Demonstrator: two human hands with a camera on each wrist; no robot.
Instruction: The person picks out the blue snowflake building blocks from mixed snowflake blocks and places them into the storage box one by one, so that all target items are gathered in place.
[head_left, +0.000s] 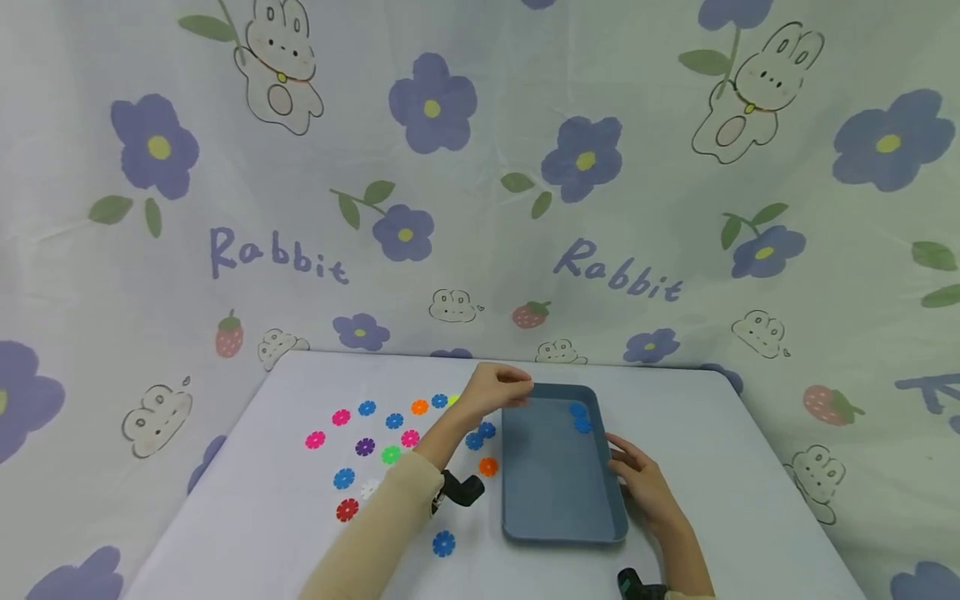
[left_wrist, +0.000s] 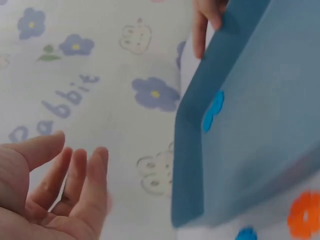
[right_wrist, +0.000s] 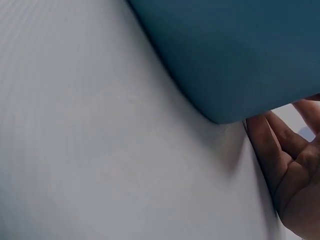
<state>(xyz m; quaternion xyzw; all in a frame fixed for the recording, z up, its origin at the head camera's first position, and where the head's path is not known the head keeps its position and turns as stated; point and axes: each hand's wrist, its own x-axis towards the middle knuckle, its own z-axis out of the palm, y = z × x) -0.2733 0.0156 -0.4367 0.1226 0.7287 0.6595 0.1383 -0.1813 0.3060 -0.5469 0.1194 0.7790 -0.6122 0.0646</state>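
Observation:
My left hand [head_left: 495, 393] hovers over the tray's far left corner. In the left wrist view its fingers are loosely bent and apart, and nothing shows between them. The grey-blue rectangular tray [head_left: 558, 500] lies on the table, with two blue notched plastic discs [head_left: 582, 425] inside near its far right side. Beside the tray's right wall is my right hand [head_left: 648, 487], its fingers touching the outside of that wall; the right wrist view shows these fingers [right_wrist: 265, 137] partly hidden behind the tray.
Left of the tray, several notched discs lie spread on the white table [head_left: 247, 517]: pink [head_left: 315, 439], purple [head_left: 365, 447], green [head_left: 391, 454], red [head_left: 347, 509], orange [head_left: 488, 466], and blue [head_left: 443, 543] among them. A patterned cloth [head_left: 480, 183] hangs behind the table.

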